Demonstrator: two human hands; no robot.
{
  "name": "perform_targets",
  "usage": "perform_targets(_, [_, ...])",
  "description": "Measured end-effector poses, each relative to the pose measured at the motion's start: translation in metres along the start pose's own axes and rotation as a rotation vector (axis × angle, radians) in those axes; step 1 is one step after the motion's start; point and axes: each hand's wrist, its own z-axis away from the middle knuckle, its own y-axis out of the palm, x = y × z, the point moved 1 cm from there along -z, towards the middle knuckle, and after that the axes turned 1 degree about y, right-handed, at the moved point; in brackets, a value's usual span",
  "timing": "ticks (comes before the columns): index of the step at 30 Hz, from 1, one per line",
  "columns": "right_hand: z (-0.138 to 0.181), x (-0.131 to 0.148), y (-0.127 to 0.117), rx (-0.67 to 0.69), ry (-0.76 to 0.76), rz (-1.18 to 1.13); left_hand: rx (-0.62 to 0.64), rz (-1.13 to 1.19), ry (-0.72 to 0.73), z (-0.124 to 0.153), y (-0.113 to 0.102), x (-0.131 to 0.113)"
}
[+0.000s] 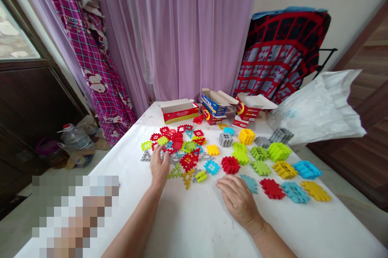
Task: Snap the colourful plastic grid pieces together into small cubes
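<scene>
My left hand (160,166) is at the near left edge of a loose pile of toothed plastic building pieces, thumb and fingers apart, fingertips at a lime green piece (163,140). Whether it touches that piece I cannot tell. Red pieces (190,161), grey triangles (146,156) and a green triangle (175,171) lie around it. My right hand (239,200) rests on the white table (194,221) with its fingers stretched out, holding nothing. Beside its fingers lies a light blue square piece (249,184), partly hidden by the hand. Two small lime rods (201,176) lie between my hands.
On the right stand sorted stacks by colour, among them red squares (230,165), lime squares (279,151) and yellow squares (246,136). Opened cardboard boxes, one red (181,114) and one blue (214,102), stand at the back. A white plastic bag (318,108) is at the right edge.
</scene>
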Motion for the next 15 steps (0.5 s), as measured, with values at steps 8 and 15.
perform_targets(8, [-0.007, 0.001, 0.006, 0.001, 0.043, -0.067, 0.399, -0.362, 0.271, -0.043, 0.01, -0.02])
perform_targets(15, [-0.006, 0.001, 0.008, 0.055, 0.089, -0.115, 0.481, -0.491, 0.393, -0.046, 0.009, -0.035])
